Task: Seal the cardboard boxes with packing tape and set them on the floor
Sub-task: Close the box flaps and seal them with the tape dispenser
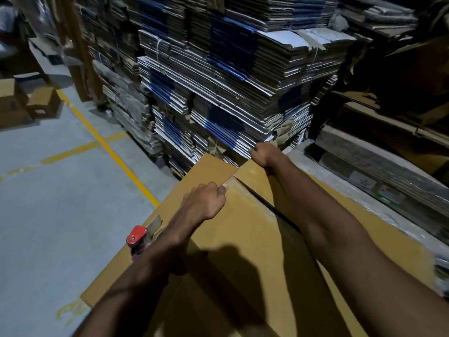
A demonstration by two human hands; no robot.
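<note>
Left hand (205, 199) is curled, knuckles pressing the near-left flap of the cardboard box (243, 251); right hand (264, 155) grips the box's far edge, fingers folded over it; the seam (264, 203) between the flaps gapes dark; tape dispenser (142, 237) sits on the box's left edge, so one shove could probably knock it onto the floor (60, 190); tape over that gap would likely wrinkle.

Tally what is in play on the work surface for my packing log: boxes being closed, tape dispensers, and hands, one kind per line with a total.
Cardboard box being closed: 1
Tape dispenser, red, on the box beside the left forearm: 1
Hands: 2, left hand on the flap, right hand at the far edge
Total: 4
</note>
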